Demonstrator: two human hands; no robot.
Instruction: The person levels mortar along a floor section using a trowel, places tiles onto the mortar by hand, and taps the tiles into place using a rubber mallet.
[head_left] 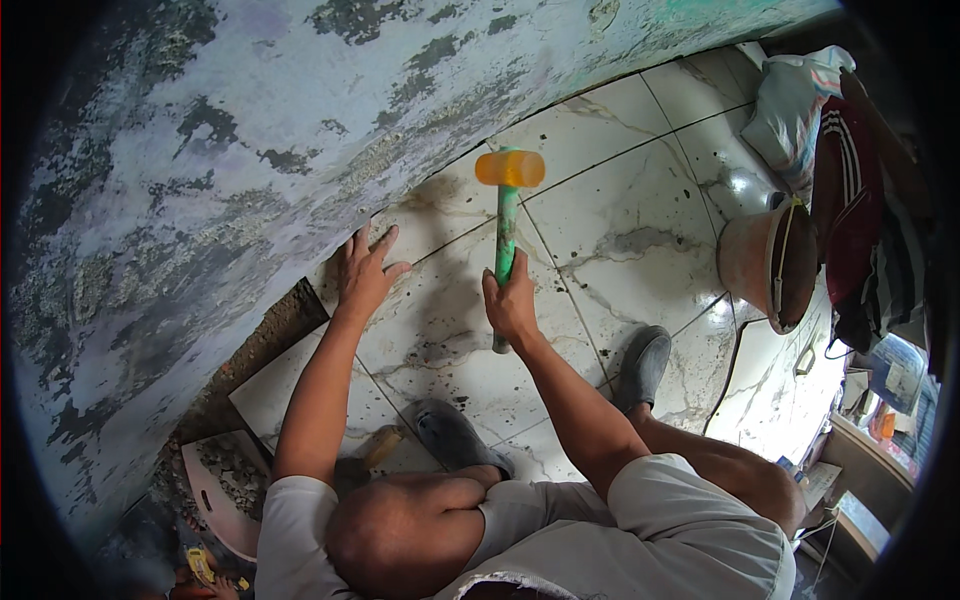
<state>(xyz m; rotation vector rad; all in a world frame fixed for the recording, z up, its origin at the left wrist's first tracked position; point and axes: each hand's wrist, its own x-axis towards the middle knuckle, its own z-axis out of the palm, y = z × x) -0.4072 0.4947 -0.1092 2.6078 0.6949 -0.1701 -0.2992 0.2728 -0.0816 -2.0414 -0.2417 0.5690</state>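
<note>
My left hand lies with spread fingers on a white marble-patterned floor tile against the foot of the weathered wall. My right hand grips the green handle of a mallet with an orange head, held above the tiles just right of my left hand. Below and left of my left hand, an untiled strip of rough mortar runs along the wall.
A bucket, white sack and dark red clothing stand or lie at right. A pink container of rubble sits lower left; another person's hand is near a yellow object below it. My shod feet flank the work area.
</note>
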